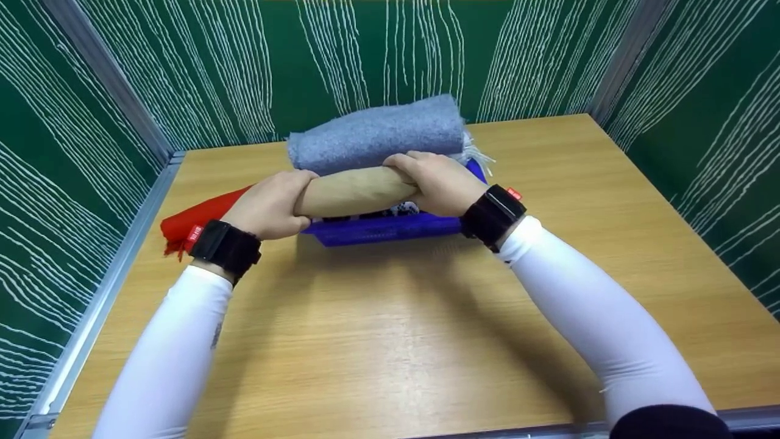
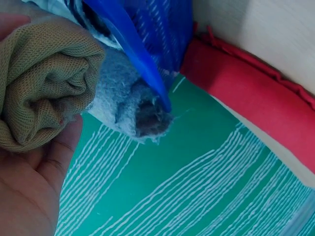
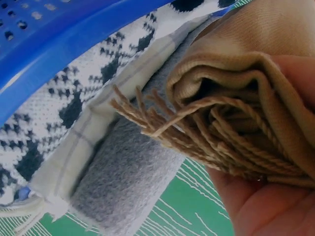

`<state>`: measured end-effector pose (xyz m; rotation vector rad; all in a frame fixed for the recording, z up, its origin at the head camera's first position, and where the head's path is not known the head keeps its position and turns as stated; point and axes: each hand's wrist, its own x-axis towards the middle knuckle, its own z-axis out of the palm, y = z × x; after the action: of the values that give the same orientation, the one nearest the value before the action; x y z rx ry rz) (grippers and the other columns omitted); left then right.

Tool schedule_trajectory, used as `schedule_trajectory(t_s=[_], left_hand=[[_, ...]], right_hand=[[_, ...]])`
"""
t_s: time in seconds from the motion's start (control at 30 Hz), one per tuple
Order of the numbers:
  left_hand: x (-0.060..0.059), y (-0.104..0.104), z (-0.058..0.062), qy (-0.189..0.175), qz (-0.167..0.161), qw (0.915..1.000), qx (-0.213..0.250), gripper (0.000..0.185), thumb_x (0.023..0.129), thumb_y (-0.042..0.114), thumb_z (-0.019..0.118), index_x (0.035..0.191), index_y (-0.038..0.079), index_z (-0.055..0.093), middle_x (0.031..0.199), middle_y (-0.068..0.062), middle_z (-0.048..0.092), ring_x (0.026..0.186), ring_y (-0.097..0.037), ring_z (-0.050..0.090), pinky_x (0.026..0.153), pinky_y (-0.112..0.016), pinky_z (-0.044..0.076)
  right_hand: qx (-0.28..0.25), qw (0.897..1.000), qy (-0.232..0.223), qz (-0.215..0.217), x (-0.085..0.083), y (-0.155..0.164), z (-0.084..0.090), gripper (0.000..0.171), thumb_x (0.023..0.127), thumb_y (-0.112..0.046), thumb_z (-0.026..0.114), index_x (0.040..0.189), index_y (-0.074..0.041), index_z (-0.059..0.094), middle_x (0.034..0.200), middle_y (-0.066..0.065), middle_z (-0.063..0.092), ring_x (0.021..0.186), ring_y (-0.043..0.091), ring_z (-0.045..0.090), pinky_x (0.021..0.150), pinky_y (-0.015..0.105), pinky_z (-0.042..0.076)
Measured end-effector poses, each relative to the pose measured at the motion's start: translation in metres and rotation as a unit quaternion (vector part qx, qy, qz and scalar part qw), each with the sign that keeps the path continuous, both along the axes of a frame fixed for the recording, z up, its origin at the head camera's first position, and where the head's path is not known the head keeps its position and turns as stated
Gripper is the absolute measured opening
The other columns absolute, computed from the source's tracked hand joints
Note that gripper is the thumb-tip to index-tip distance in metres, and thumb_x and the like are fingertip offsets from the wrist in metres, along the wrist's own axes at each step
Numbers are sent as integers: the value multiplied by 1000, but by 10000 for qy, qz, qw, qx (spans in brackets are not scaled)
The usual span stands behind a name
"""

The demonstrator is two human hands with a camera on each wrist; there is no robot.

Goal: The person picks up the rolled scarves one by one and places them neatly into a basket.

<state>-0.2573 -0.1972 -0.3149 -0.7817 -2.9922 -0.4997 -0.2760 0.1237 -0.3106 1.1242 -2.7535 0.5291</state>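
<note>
Wood-grain desk (image 1: 390,341), smooth laminate. Blue perforated plastic basket (image 1: 390,227) sits far-centre, rigid. Grey fleece roll (image 1: 378,134) lies on top of it, thick and fuzzy. Tan scarf roll (image 1: 356,192) is held over the basket's near edge: likely light, soft and compressible, fringe at its right end. Grip at both ends to keep it rolled. Left hand (image 1: 268,207) and right hand (image 1: 439,183) each wrap one end. Red scarf (image 1: 201,221) lies flat at left.

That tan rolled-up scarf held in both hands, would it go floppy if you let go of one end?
Probably. The tan rolled scarf is soft woven cloth, gripped at each end by the left hand and right hand. Its fringe hangs loose, so it would likely sag, perhaps unroll. It looks light.
</note>
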Motion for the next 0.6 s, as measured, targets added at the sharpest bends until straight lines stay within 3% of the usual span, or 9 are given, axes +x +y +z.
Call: schedule_trajectory(t_s=[0.6], left_hand=[[-6, 16, 1, 37, -186, 9998, -38, 57, 84, 14, 81, 138, 11, 63, 129, -10, 70, 117, -33, 63, 109, -52, 52]], right_hand=[[-131, 9999, -5, -31, -1, 19, -4, 58, 88, 2, 82, 143, -5, 63, 131, 18, 72, 126, 38, 68, 113, 54, 53]])
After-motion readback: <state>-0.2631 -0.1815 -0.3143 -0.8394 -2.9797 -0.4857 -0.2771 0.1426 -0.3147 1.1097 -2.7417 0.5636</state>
